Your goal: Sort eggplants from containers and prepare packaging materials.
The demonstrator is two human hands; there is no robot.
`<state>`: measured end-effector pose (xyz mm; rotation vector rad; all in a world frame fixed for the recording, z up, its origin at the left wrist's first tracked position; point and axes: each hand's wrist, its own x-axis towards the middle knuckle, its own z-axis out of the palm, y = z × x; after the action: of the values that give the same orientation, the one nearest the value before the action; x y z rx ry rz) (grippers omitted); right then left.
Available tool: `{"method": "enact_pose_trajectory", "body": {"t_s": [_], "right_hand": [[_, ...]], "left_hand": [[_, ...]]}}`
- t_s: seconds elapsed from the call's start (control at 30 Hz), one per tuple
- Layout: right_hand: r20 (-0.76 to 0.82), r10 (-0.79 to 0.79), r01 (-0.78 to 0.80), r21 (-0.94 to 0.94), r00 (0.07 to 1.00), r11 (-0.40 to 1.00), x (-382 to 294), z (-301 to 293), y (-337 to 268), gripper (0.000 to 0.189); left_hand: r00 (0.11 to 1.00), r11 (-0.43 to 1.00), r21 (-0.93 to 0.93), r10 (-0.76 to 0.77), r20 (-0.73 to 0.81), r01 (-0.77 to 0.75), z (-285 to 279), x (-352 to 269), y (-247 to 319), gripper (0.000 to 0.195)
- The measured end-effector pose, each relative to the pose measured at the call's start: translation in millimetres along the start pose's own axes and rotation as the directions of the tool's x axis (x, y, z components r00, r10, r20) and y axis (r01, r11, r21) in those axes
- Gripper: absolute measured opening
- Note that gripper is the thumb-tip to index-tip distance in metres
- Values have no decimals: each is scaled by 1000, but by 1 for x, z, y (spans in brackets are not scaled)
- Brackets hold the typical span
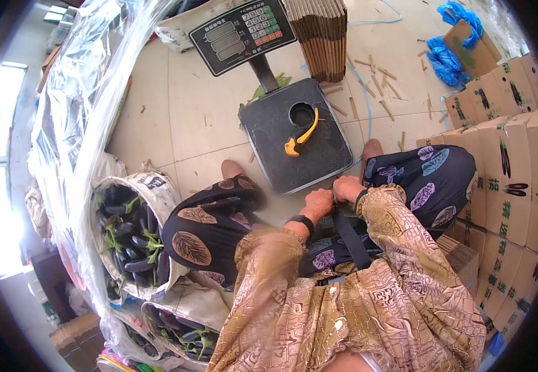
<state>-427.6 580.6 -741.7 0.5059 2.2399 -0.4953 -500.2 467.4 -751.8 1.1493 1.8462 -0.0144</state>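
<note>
My left hand [318,204] and my right hand [348,189] are side by side between my knees, both closed in fists. A dark strap [350,237] runs from my waist up to them, and its far end is hidden in the fists. Just beyond is the black platform [278,135] of an electronic scale. A yellow curved hand tool [307,135] lies on that platform beside a round dark recess [302,114]. The scale's display and keypad panel [242,35] stands on a post at the back.
At left, white sacks hold eggplants [134,237] and more eggplants [187,332], near a clear plastic sheet [78,93]. Printed cartons [506,181] are stacked at right. Folded cardboard [320,42] stands behind the scale. Cardboard strips [383,88] and blue plastic [445,60] lie beyond.
</note>
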Motion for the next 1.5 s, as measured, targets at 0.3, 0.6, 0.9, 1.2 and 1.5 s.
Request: {"method": "enact_pose_trajectory", "body": {"t_s": [0.3, 0.6, 0.9, 1.2, 1.5], "right_hand": [[277, -223, -219, 942, 935, 255, 14, -83, 20, 60], [29, -425, -151, 955, 905, -256, -24, -111, 28, 81], [401, -179, 25, 360, 899, 932, 13, 6, 57, 50], [425, -177, 82, 233, 888, 969, 26, 11, 25, 40], [-7, -36, 36, 34, 999, 999, -7, 4, 1, 28]], "left_hand": [[979, 919, -347, 204, 13, -187, -15, 24, -60, 30], [900, 674, -673, 435, 28, -305, -38, 19, -51, 35], [924, 862, -507, 178, 337, 19, -10, 19, -24, 35], [949, 898, -434, 196, 248, -72, 1, 27, -31, 35], [998, 999, -37, 13, 68, -11, -14, 18, -4, 32]]}}
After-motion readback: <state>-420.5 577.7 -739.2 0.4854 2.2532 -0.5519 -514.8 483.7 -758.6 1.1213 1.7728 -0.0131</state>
